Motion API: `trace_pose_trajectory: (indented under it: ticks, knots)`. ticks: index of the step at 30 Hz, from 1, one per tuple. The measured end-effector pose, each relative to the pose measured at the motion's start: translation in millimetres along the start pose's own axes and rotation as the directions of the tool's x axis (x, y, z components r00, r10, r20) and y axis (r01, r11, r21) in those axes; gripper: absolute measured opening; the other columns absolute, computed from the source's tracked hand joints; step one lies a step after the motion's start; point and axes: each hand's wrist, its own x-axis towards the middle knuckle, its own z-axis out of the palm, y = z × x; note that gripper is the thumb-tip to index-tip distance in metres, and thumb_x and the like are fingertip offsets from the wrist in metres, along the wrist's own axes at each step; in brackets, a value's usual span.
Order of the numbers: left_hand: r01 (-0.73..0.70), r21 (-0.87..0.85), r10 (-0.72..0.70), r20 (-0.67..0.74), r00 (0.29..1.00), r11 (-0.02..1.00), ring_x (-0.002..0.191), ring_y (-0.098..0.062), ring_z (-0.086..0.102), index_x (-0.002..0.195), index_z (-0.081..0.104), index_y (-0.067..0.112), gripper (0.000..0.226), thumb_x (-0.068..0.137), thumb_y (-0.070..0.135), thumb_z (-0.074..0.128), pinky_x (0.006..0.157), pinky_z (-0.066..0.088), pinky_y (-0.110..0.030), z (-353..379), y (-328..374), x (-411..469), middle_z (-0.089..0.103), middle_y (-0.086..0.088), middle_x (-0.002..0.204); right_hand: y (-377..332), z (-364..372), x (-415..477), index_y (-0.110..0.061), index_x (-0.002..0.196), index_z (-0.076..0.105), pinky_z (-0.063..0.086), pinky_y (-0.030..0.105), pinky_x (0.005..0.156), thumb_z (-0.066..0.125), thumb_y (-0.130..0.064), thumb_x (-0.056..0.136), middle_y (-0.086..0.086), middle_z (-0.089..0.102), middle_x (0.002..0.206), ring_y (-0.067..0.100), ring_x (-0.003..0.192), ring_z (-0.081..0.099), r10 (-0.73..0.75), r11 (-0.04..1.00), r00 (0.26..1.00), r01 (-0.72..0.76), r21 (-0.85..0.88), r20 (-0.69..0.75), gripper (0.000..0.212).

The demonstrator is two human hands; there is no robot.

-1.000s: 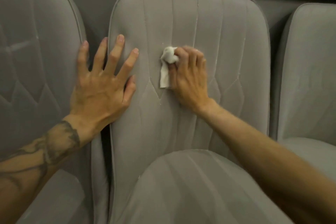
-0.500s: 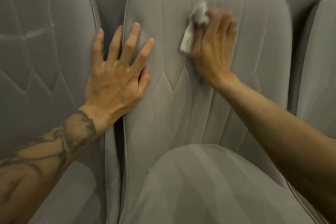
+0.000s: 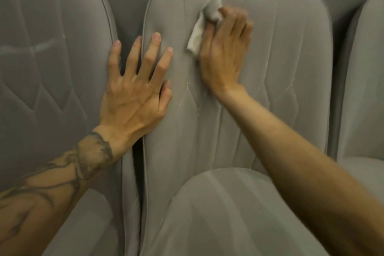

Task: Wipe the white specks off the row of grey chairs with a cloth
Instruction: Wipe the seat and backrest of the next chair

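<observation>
- The middle chair's seat fills the lower centre, grey and faintly striped.
- The tattooed left forearm comes in from the lower left, and the bare right forearm from the lower right, crossing above the seat.
- The left hand lies flat with its fingers spread wide. It holds nothing and bridges the dark gap between two chairs, with the thumb against the middle backrest.
- The right hand presses against the upper part of that backrest, left of its centre.
- The cloth, white and crumpled, is bunched at the right hand's fingertips, and a loose tail hangs down beside the thumb side. It touches the backrest near the top edge. The fingers are blurred, so they only seem to be curled round the wad.
- White specks dot the seams to the right of the hand.
- The left chair carries a pale smear across its back.
- The right chair shows only at the frame's edge.
</observation>
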Motion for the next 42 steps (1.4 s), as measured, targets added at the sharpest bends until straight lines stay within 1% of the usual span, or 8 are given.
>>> trace_pose_trajectory:
  ticks: [6,11,16,18,24,30,36,42]
  knots:
    - [0.000,-0.022,0.000,-0.004,1.000,1.000,0.156,-0.042,0.029,0.164,0.022,0.015,0.060,0.109,0.038,0.026,0.127,0.012,-0.066,-1,-1,0,0.020,-0.015,0.173,27,-25,-29,-0.010,0.123,0.059,0.036,0.036,0.093,0.049,-0.030,0.101,0.011,0.059,0.119,0.031,0.106,0.054,-0.293,0.954,0.921,0.300,0.012,0.255,0.031]
    - [0.002,-0.009,-0.002,0.003,1.000,1.000,0.156,-0.042,0.028,0.164,0.022,0.014,0.061,0.109,0.040,0.023,0.127,0.010,-0.066,0,-1,0,0.020,-0.015,0.173,68,-22,25,-0.009,0.120,0.060,0.034,0.031,0.090,0.043,-0.031,0.100,0.011,0.059,0.116,0.030,0.103,0.056,0.093,0.966,0.994,-0.105,-0.235,-0.061,0.033]
    - [0.003,-0.014,-0.003,-0.006,1.000,1.000,0.156,-0.042,0.028,0.164,0.022,0.014,0.060,0.109,0.039,0.025,0.128,0.010,-0.065,1,-3,-1,0.020,-0.015,0.173,70,-48,-51,-0.009,0.122,0.058,0.038,0.038,0.096,0.045,-0.030,0.104,0.013,0.057,0.122,0.033,0.111,0.052,-0.178,0.972,0.934,0.215,-0.091,0.310,0.031]
    - [0.002,-0.015,-0.002,-0.010,1.000,1.000,0.156,-0.042,0.028,0.164,0.023,0.014,0.060,0.110,0.039,0.025,0.128,0.009,-0.064,1,-2,-1,0.020,-0.015,0.173,100,-54,-23,-0.009,0.123,0.055,0.034,0.039,0.096,0.042,-0.031,0.104,0.016,0.056,0.121,0.036,0.109,0.052,-0.218,0.944,0.933,0.276,-0.180,0.287,0.032]
    - [0.001,-0.010,-0.002,-0.021,1.000,1.000,0.156,-0.043,0.029,0.164,0.023,0.014,0.060,0.110,0.038,0.025,0.128,0.009,-0.064,1,-1,-2,0.020,-0.016,0.173,110,-41,12,-0.011,0.119,0.058,0.033,0.035,0.095,0.038,-0.035,0.102,0.012,0.058,0.118,0.031,0.106,0.055,0.107,0.935,0.994,-0.111,-0.337,-0.032,0.035]
    - [0.010,-0.015,-0.011,-0.034,0.999,1.000,0.155,-0.042,0.030,0.164,0.023,0.015,0.060,0.110,0.038,0.026,0.128,0.010,-0.065,2,-2,-3,0.021,-0.015,0.173,107,-61,-80,-0.014,0.121,0.049,0.035,0.036,0.092,0.048,-0.026,0.102,0.013,0.057,0.119,0.029,0.106,0.045,-0.244,0.944,0.906,0.304,-0.129,0.346,0.023]
    - [0.007,-0.013,-0.007,-0.040,0.999,1.000,0.155,-0.042,0.029,0.164,0.023,0.015,0.059,0.110,0.038,0.027,0.128,0.009,-0.064,4,-2,-4,0.020,-0.014,0.173,116,-52,-61,-0.010,0.121,0.055,0.038,0.036,0.099,0.043,-0.034,0.104,0.012,0.056,0.120,0.029,0.110,0.050,0.130,0.950,0.992,-0.124,-0.287,0.001,0.032]
    - [0.007,-0.034,-0.009,-0.052,0.999,0.999,0.155,-0.042,0.028,0.164,0.021,0.016,0.060,0.110,0.040,0.026,0.128,0.009,-0.064,9,-4,-3,0.019,-0.013,0.173,98,-58,-128,-0.012,0.122,0.048,0.037,0.038,0.095,0.047,-0.028,0.102,0.014,0.058,0.119,0.029,0.108,0.046,-0.157,0.973,0.928,0.204,-0.107,0.338,0.026]
